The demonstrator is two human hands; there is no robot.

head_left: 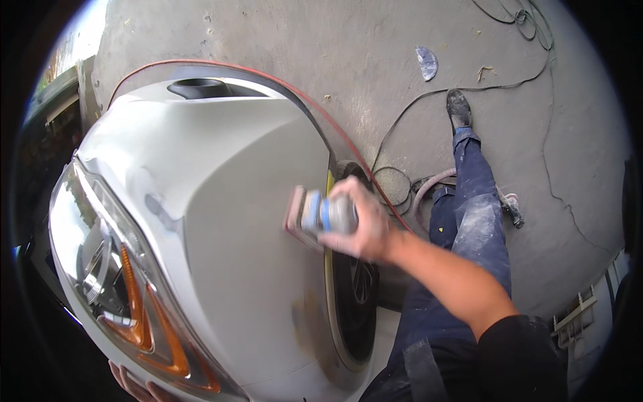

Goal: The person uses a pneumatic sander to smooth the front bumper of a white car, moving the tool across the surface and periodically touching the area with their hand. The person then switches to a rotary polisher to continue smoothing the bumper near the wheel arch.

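- head view: right hand (362,224) reaches in from the lower right, forearm bare, black sleeve at the upper arm; fingers wrapped tight round a sander (320,216) with a blue-grey body.
- sander's flat pad is pressed against the white car fender (248,221), just beside the wheel arch; image there is blurred.
- left hand (134,385) shows only as fingertips at the bottom edge, under the headlight (114,268); whether it grips or merely rests, cannot tell.
- headlight is clear with orange strips, at the lower left.
- black wheel (355,295) sits right of the fender, below the right hand.
- red hose (348,144) curves along the fender's edge.
- concrete floor (375,53) carries a grey disc-shaped scrap (426,63) and thin black cables (469,90).
- person's dusty blue trouser leg (475,208) and black shoe (459,109) stand on the floor.
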